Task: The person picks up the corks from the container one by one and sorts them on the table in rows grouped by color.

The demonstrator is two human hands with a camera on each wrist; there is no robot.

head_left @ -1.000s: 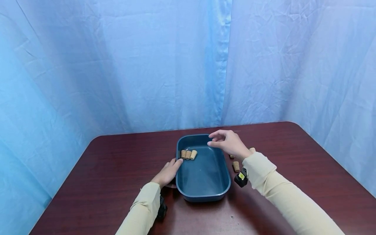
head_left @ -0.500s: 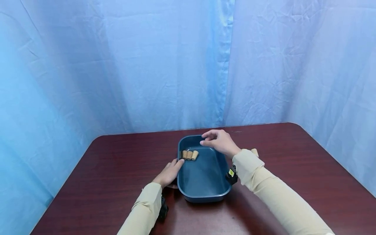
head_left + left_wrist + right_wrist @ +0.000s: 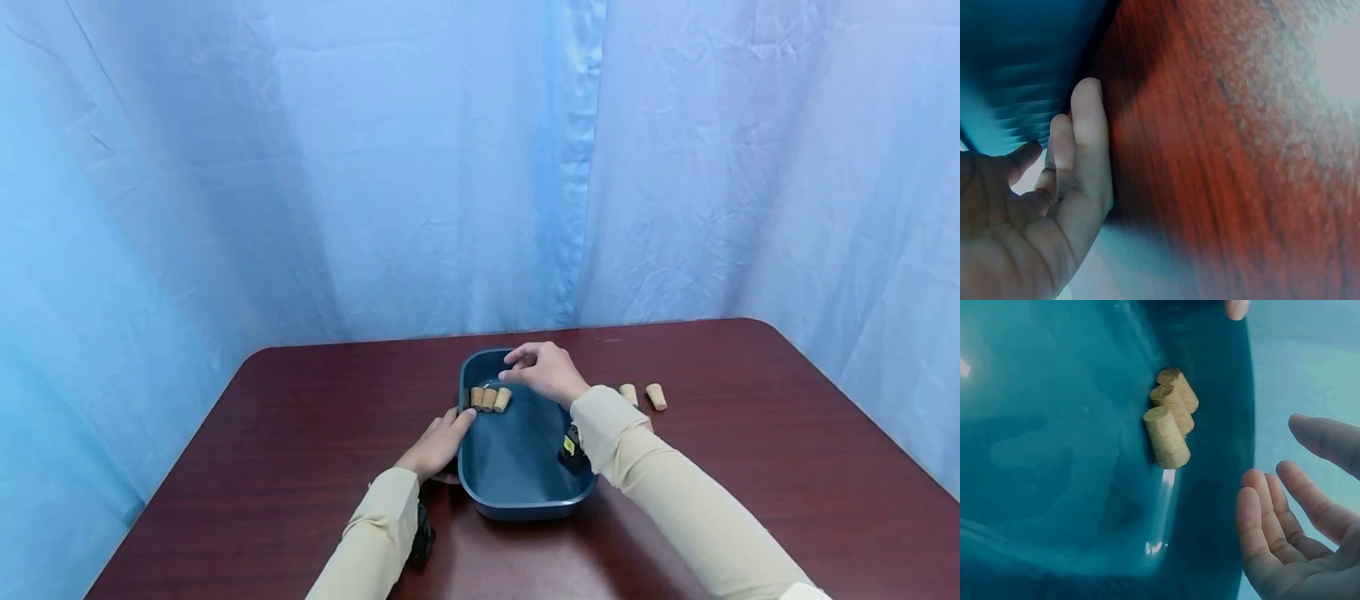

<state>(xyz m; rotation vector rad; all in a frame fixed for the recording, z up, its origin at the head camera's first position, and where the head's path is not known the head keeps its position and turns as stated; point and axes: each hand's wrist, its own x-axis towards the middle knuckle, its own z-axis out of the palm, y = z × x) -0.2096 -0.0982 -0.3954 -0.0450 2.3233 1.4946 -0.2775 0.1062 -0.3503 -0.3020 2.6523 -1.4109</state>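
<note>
1. While hovering over the blue tray [image 3: 521,467] at one o'clock with the right hand [image 3: 546,372], spread loosely around nothing visible, best lower gently, clear of the three corks [image 3: 490,400] inside at ten o'clock.
2. With the left hand [image 3: 441,444], at nine o'clock, better grip firmly, thumb inside and fingers outside, to prevent sliding.
3. In appearance, tan, grainy, tapered; lined up close, palest at three o'clock.
4. On the bench [image 3: 322,450], at two o'clock: two more corks [image 3: 656,397].

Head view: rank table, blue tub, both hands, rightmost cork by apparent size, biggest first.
1. Table
2. Blue tub
3. Left hand and right hand: too alike to rank
4. Rightmost cork
</note>
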